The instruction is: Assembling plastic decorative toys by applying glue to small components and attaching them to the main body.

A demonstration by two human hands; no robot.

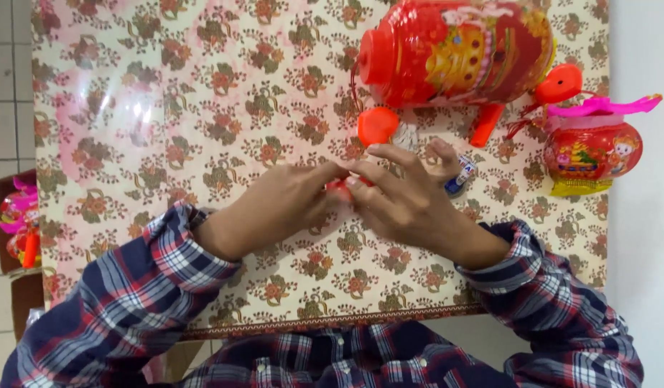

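Small red plastic piece (340, 187) pinched between left hand (278, 205) and right hand (404, 201) fingertips, mostly hidden by fingers, above floral-patterned bench (166, 108), near large red plastic lantern (457, 50).

Small red lantern (592, 151) on floral table (166, 108)

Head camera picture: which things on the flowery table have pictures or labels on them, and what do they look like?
Big lantern: top middle, lying sideways, round, red with gold picture.
Small lantern: right edge, round, red, cartoon figures, pink handle.
Small battery: beside right hand, white-and-blue label.
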